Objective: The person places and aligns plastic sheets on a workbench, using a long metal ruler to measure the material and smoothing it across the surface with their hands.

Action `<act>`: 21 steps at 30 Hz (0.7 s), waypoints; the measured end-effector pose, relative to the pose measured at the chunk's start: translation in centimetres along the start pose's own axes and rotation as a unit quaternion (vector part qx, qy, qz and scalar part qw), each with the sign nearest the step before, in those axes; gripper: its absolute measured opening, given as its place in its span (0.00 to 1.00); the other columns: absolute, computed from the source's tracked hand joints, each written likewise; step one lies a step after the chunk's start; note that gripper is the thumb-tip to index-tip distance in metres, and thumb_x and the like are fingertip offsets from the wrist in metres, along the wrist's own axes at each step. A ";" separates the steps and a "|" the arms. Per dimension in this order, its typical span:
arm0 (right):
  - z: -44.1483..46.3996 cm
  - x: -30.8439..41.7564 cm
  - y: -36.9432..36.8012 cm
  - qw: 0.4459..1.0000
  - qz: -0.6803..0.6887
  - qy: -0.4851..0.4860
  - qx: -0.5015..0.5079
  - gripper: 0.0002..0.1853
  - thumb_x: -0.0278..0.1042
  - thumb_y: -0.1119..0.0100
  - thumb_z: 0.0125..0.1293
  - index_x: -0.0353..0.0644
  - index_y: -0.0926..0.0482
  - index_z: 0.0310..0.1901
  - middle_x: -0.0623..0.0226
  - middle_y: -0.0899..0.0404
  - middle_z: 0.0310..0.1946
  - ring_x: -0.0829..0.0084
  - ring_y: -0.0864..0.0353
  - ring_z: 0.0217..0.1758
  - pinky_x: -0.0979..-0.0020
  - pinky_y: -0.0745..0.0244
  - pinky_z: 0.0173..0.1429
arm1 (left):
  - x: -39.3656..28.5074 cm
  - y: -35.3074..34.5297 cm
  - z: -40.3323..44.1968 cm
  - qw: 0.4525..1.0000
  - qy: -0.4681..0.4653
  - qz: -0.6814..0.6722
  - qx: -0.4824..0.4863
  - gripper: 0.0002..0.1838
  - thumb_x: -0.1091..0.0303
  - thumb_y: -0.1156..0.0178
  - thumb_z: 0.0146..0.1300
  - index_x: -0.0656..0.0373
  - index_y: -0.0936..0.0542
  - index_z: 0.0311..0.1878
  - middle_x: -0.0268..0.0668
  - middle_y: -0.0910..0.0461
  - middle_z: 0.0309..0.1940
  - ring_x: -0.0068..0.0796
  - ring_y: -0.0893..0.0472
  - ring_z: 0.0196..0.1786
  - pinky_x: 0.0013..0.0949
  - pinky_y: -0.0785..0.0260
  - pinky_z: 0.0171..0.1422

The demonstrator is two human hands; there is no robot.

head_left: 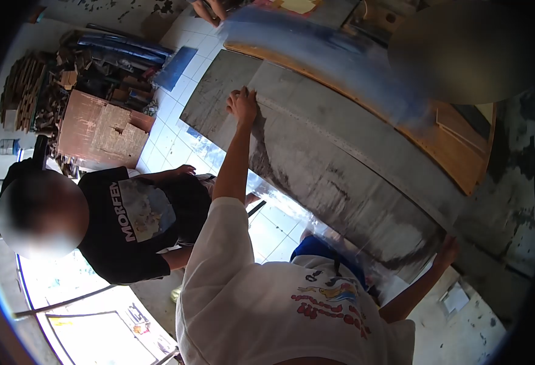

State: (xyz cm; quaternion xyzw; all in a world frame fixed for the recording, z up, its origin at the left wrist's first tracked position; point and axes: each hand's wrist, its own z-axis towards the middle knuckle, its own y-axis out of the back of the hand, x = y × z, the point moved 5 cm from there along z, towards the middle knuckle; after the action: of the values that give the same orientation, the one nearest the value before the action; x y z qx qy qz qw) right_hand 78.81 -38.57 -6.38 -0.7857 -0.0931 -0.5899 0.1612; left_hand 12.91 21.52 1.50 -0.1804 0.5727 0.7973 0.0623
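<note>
A large grey sheet (316, 164) with dark smears lies across the work surface in front of me. Along it runs a long thin straightedge with small marks, like a ruler (340, 143). My left hand (242, 106) is at its far-left end, fingers curled and pressed down on it. At the opposite end, by the sheet's right edge, is my right hand (445, 252); it is blurred, and its fingers do not show clearly.
Beyond the sheet are a curved wooden edge (352, 94) and a blurred blue, see-through material (328, 55). A person in a black shirt (127, 213) stands at left. Scrap boards (103, 128) are stacked behind. Another person's hands (209, 9) show at the top.
</note>
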 end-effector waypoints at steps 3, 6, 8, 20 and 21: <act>0.3 3.1 -4.1 0.880 -0.460 0.108 0.045 0.20 0.39 0.52 0.71 0.30 0.30 0.55 0.56 0.28 0.52 0.63 0.28 0.54 0.65 0.31 0.60 | -1.8 -1.2 1.8 1.000 -0.017 -0.006 0.021 0.24 0.49 0.43 0.60 0.48 0.25 0.57 0.36 0.33 0.56 0.42 0.39 0.61 0.48 0.51 0.63; 0.6 4.5 -6.9 0.812 -0.564 0.145 0.046 0.21 0.40 0.52 0.70 0.29 0.30 0.55 0.58 0.27 0.51 0.63 0.28 0.55 0.66 0.32 0.59 | -3.5 -2.6 3.7 0.999 -0.050 -0.009 0.006 0.26 0.49 0.41 0.58 0.50 0.24 0.57 0.37 0.31 0.56 0.42 0.37 0.60 0.48 0.49 0.63; 1.9 4.0 -6.1 0.926 -0.363 0.102 0.013 0.21 0.40 0.51 0.70 0.30 0.29 0.54 0.59 0.27 0.51 0.63 0.29 0.55 0.66 0.33 0.59 | -4.2 -3.6 4.8 0.997 -0.070 -0.036 -0.010 0.28 0.48 0.38 0.56 0.53 0.24 0.56 0.38 0.29 0.55 0.43 0.35 0.59 0.47 0.48 0.63; 4.4 0.4 -3.4 0.972 -0.213 0.015 -0.098 0.28 0.47 0.49 0.68 0.31 0.32 0.59 0.56 0.29 0.57 0.64 0.30 0.59 0.65 0.38 0.63 | -5.2 -3.7 6.1 0.995 -0.048 -0.085 -0.030 0.30 0.43 0.33 0.48 0.56 0.19 0.48 0.40 0.25 0.49 0.43 0.32 0.55 0.44 0.46 0.63; 4.3 0.3 -3.4 0.971 -0.217 0.027 -0.098 0.28 0.47 0.50 0.68 0.31 0.31 0.59 0.55 0.29 0.57 0.64 0.30 0.59 0.65 0.38 0.63 | -5.4 -3.8 6.1 0.995 -0.050 -0.083 -0.030 0.30 0.42 0.33 0.48 0.55 0.19 0.48 0.41 0.25 0.49 0.43 0.32 0.55 0.44 0.46 0.63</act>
State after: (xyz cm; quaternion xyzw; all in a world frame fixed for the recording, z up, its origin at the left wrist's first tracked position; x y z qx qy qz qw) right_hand 81.61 -33.88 -6.65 -0.7425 -0.1990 -0.6380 -0.0460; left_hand 17.73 29.07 1.72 -0.1892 0.5279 0.8140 0.1514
